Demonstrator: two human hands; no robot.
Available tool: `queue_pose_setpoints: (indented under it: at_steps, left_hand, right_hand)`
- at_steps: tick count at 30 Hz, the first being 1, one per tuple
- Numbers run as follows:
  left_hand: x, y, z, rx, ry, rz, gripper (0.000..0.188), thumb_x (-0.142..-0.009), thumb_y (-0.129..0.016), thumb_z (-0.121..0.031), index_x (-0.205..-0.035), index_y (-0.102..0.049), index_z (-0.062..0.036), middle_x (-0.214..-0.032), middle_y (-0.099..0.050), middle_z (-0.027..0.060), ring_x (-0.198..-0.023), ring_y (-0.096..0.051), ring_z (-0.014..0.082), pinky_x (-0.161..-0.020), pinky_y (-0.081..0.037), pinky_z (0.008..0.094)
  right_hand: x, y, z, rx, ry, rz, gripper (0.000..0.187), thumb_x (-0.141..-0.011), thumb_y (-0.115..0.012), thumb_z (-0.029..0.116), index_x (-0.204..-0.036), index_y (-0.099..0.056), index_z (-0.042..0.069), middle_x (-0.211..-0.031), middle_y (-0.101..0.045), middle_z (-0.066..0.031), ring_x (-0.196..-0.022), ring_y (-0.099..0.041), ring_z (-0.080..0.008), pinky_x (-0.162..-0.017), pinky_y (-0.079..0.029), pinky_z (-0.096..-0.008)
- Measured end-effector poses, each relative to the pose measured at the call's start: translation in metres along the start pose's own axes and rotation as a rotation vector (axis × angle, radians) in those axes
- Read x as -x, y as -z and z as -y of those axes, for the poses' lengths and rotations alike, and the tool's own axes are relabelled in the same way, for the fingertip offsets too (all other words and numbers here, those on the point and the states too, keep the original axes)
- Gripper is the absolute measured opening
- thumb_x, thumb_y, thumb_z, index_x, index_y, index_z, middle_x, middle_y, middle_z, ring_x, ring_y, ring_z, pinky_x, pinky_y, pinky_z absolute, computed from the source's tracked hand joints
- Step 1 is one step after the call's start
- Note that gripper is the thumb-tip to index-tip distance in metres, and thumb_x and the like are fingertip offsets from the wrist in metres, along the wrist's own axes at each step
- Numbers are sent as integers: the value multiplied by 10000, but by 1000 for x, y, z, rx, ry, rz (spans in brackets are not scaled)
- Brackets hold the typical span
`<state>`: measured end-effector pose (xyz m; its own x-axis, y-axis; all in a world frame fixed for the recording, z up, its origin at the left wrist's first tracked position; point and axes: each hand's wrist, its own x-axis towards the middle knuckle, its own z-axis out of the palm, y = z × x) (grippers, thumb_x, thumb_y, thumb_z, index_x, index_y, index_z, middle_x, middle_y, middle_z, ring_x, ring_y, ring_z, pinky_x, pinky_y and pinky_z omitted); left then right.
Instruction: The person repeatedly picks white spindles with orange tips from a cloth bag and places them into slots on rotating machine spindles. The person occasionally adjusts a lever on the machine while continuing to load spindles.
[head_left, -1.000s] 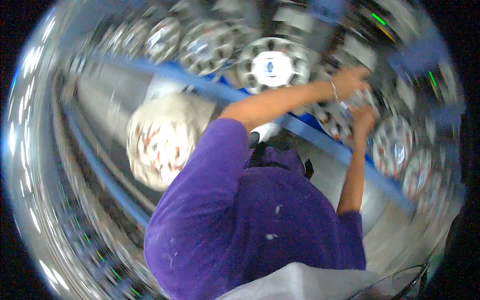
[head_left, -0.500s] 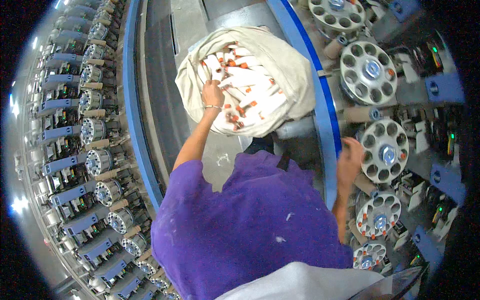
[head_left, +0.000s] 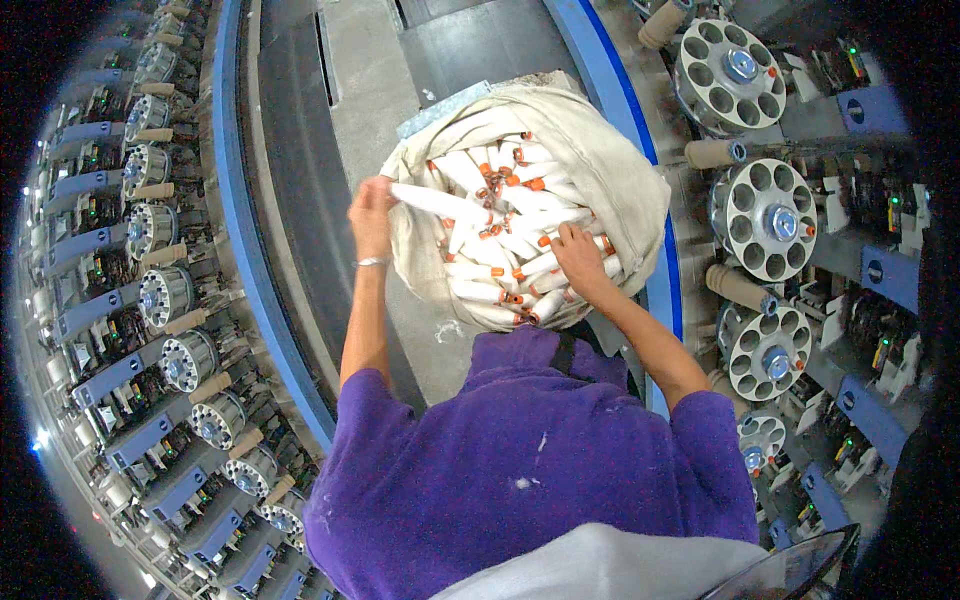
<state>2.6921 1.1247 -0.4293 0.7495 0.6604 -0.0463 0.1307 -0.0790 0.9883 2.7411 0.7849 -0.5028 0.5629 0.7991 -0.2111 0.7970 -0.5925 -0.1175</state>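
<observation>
A cream cloth sack (head_left: 625,170) stands open in front of me, filled with white yarn bobbins (head_left: 540,222) that have orange and dark ends. At the sack's left rim, my left hand (head_left: 372,212) is closed on the tip of one long white bobbin (head_left: 438,204). That bobbin slants over the pile, its far end among the others. My right hand (head_left: 582,258) is inside the sack on its right side. Its fingers are bent around a bobbin in the pile, and their tips are partly hidden.
On the right runs a winding machine with round bobbin magazines (head_left: 765,222), brown paper tubes (head_left: 740,288) and a blue rail (head_left: 655,290). A matching machine row (head_left: 165,295) lines the left, behind another blue rail (head_left: 240,200). Grey floor (head_left: 355,100) lies between them.
My left hand has drawn back to the sack's left rim with a bobbin. My right hand has moved from beside the right-hand magazines into the sack. The sack appears lower in view.
</observation>
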Motion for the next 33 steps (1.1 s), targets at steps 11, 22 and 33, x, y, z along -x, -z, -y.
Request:
queue_pose_setpoints:
  at_steps: [11, 22, 33]
  left_hand:
    - [-65, -115, 102, -676, 481, -72, 551, -727, -721, -374, -1055, -617, 55, -1001, -666, 241, -947, -650, 380, -844, -501, 425]
    - [-41, -71, 15, -882, 312, 460, 604, -572, -795, -392, -1013, -672, 1, -954, -701, 162, -875, -679, 270, -794, -529, 364]
    - [137, -219, -183, 575, 367, 1098, 358, -908, -577, -337, -1014, -634, 0, -1202, -601, 178, -709, -644, 151, -513, -527, 251]
  right_hand:
    - [126, 63, -8, -839, -584, -207, 540, -657, -652, 46, -1179, -516, 41, -1029, -618, -227, -943, -601, -424, -818, -482, -458]
    - [153, 46, -23, -983, -924, -381, 551, -665, -711, 115, -1175, -518, 38, -1033, -618, -232, -951, -611, -395, -838, -476, -450]
    - [281, 135, -53, -2006, -521, -1153, 706, -894, -594, 291, -1478, -254, 88, -1182, -563, -191, -599, -573, -129, -364, -420, -175]
